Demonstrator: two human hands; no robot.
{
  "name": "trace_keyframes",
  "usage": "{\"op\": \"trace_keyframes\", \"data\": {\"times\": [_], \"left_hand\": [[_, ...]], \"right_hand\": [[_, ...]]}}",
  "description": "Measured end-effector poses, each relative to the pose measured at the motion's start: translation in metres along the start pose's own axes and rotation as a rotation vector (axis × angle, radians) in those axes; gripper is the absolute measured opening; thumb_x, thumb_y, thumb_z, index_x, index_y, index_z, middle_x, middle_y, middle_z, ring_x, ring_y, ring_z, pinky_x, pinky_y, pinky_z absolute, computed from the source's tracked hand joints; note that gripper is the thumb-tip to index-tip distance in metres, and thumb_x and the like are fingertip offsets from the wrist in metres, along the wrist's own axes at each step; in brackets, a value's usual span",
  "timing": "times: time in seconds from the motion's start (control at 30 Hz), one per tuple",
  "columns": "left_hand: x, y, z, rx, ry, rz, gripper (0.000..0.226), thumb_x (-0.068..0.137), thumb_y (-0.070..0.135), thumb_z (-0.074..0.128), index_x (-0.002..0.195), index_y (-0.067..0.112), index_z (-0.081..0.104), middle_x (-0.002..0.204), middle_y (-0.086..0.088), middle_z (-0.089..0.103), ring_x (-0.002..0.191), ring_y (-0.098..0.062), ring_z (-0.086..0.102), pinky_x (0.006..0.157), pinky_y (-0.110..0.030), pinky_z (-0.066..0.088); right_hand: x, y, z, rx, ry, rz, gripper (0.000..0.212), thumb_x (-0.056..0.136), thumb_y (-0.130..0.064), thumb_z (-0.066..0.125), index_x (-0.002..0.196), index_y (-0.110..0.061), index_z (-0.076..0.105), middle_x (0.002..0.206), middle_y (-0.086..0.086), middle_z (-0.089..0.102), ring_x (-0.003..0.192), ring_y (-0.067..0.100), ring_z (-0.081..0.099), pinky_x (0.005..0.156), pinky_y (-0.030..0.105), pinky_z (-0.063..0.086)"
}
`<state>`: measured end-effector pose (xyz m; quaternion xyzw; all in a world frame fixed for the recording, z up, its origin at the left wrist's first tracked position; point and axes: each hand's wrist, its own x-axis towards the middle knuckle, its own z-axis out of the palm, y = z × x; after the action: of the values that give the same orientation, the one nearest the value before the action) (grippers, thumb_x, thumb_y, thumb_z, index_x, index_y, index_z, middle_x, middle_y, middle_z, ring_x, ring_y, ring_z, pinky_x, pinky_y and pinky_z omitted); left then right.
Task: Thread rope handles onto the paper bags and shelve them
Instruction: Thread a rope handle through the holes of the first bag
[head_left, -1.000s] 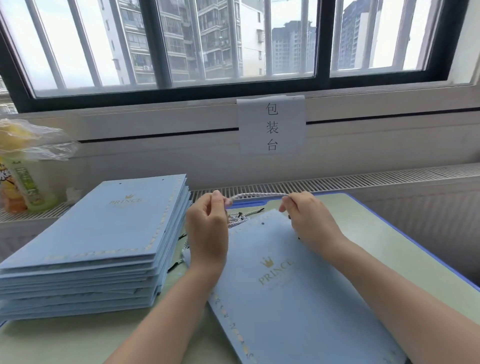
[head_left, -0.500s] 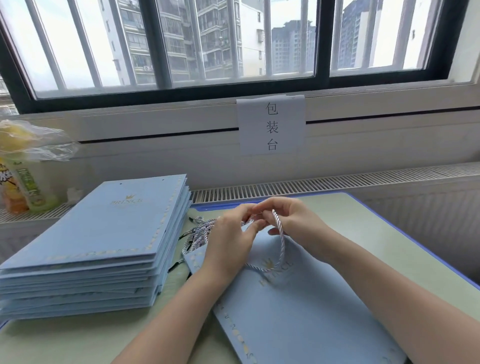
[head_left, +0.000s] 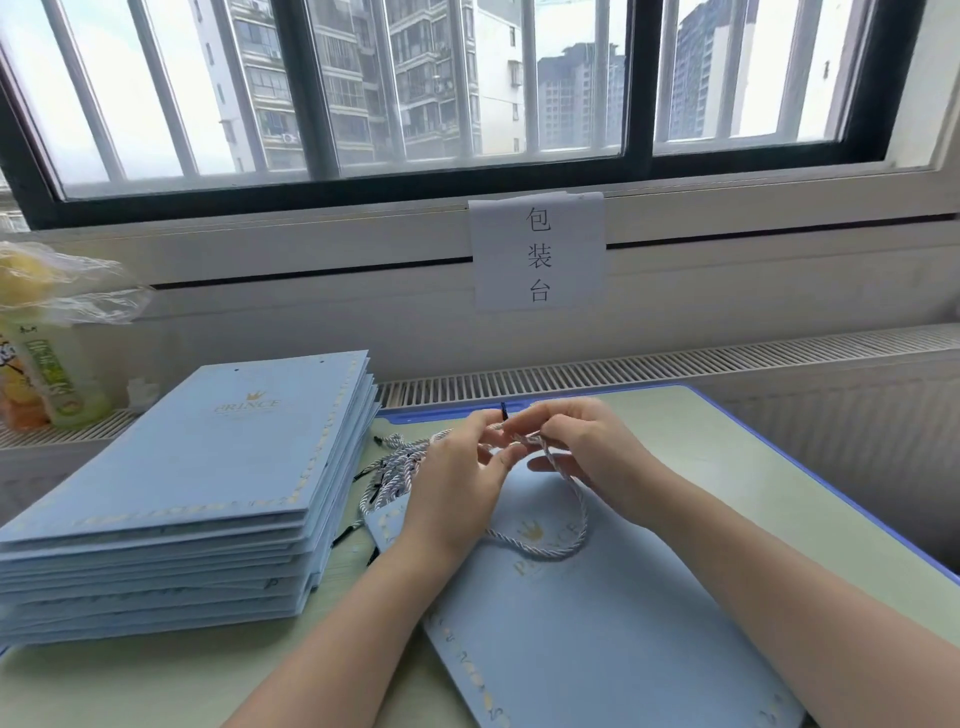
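A flat light-blue paper bag (head_left: 597, 623) with a gold crown print lies on the table in front of me. Above its far edge my left hand (head_left: 457, 483) and my right hand (head_left: 587, 457) meet, both pinching the ends of one white-and-blue twisted rope handle (head_left: 571, 535). The rope hangs down in a loop that rests on the bag. Its black tip sticks up between my fingers. A bundle of more rope handles (head_left: 395, 467) lies just left of my left hand.
A tall stack of the same blue bags (head_left: 197, 478) fills the left of the green table (head_left: 753, 483). Drink bottles and a plastic bag (head_left: 47, 332) stand at the far left on the radiator grille. A paper sign (head_left: 537, 254) hangs below the window.
A second ago my hands held the rope stretched straight between them. They have come together at the bag's far edge, and the rope now droops in a loop on the bag.
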<state>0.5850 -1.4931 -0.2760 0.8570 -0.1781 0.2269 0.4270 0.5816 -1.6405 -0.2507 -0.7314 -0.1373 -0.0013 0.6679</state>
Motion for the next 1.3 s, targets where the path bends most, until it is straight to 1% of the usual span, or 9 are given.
{"op": "trace_keyframes", "data": {"times": [0.07,0.17,0.3,0.43,0.63,0.87,1.07,1.17,1.3], "left_hand": [[0.0,-0.001,0.001,0.007,0.025,0.008,0.029,0.09,0.027,0.064,0.117,0.016,0.061,0.092,0.002,0.071,0.085,-0.015,0.065,0.079,-0.038,0.051],[0.0,-0.002,0.001,0.027,0.039,0.044,0.018,0.092,0.025,0.06,0.107,0.017,0.067,0.086,0.006,0.071,0.08,-0.013,0.064,0.076,-0.037,0.051],[-0.001,-0.006,0.003,0.105,0.017,0.088,0.02,0.093,0.015,0.056,0.106,0.022,0.069,0.099,0.008,0.07,0.087,-0.013,0.062,0.079,-0.036,0.05],[0.001,-0.012,0.003,0.396,-0.045,0.033,0.033,0.094,0.014,0.047,0.125,0.017,0.058,0.122,0.0,0.061,0.116,-0.021,0.048,0.099,-0.032,0.036],[0.001,-0.012,-0.001,0.436,-0.057,-0.028,0.026,0.096,0.021,0.047,0.116,0.018,0.062,0.117,0.001,0.063,0.114,-0.022,0.044,0.093,-0.025,0.03],[0.005,0.003,-0.011,0.438,-0.065,-0.11,0.029,0.096,0.04,0.047,0.117,0.025,0.061,0.114,0.0,0.061,0.115,-0.019,0.05,0.089,-0.032,0.039],[0.009,0.008,-0.026,0.25,-0.118,-0.233,0.017,0.09,0.038,0.058,0.098,0.029,0.07,0.09,0.007,0.068,0.095,-0.015,0.063,0.079,-0.031,0.048],[0.012,0.007,-0.031,0.195,-0.109,-0.275,0.008,0.086,0.026,0.064,0.085,0.022,0.071,0.077,0.008,0.062,0.084,-0.015,0.061,0.076,-0.029,0.046],[0.016,0.004,-0.033,0.137,-0.177,-0.306,0.02,0.087,0.013,0.059,0.071,0.005,0.067,0.066,-0.006,0.054,0.064,-0.019,0.044,0.061,-0.028,0.035]], "right_hand": [[-0.001,0.002,0.003,-0.042,-0.06,-0.001,0.026,0.095,-0.003,0.041,0.093,-0.004,0.067,0.092,0.009,0.072,0.081,0.011,0.066,0.069,0.021,0.052],[0.001,0.006,0.005,-0.086,0.002,-0.043,0.003,0.093,-0.012,0.059,0.092,-0.009,0.06,0.081,0.003,0.067,0.071,0.011,0.062,0.064,0.02,0.05],[0.005,0.01,-0.001,-0.107,0.054,-0.06,0.007,0.091,-0.011,0.061,0.098,-0.01,0.061,0.077,0.002,0.062,0.059,0.005,0.055,0.06,0.018,0.045],[0.009,0.015,-0.001,-0.41,0.157,-0.132,0.013,0.095,-0.008,0.052,0.094,-0.01,0.064,0.077,0.0,0.062,0.058,0.001,0.053,0.061,0.016,0.045],[0.008,0.017,0.002,-0.711,0.23,-0.243,0.012,0.096,-0.013,0.051,0.096,-0.007,0.061,0.078,-0.002,0.06,0.072,0.016,0.054,0.071,0.032,0.046],[0.006,0.015,0.002,-0.917,0.205,-0.416,0.014,0.094,-0.016,0.055,0.092,-0.007,0.066,0.091,0.005,0.06,0.086,0.022,0.055,0.076,0.031,0.041],[0.002,0.014,0.013,-0.885,0.122,-0.555,0.005,0.09,-0.009,0.059,0.093,-0.006,0.061,0.094,0.006,0.062,0.085,0.026,0.058,0.075,0.035,0.047],[0.001,0.016,0.016,-0.886,0.094,-0.545,0.005,0.09,-0.01,0.059,0.092,-0.007,0.062,0.092,0.005,0.061,0.086,0.024,0.057,0.077,0.032,0.044],[0.002,0.018,0.017,-0.848,0.078,-0.548,0.008,0.089,-0.007,0.058,0.092,-0.006,0.066,0.092,0.006,0.063,0.086,0.023,0.059,0.079,0.035,0.048]]}}
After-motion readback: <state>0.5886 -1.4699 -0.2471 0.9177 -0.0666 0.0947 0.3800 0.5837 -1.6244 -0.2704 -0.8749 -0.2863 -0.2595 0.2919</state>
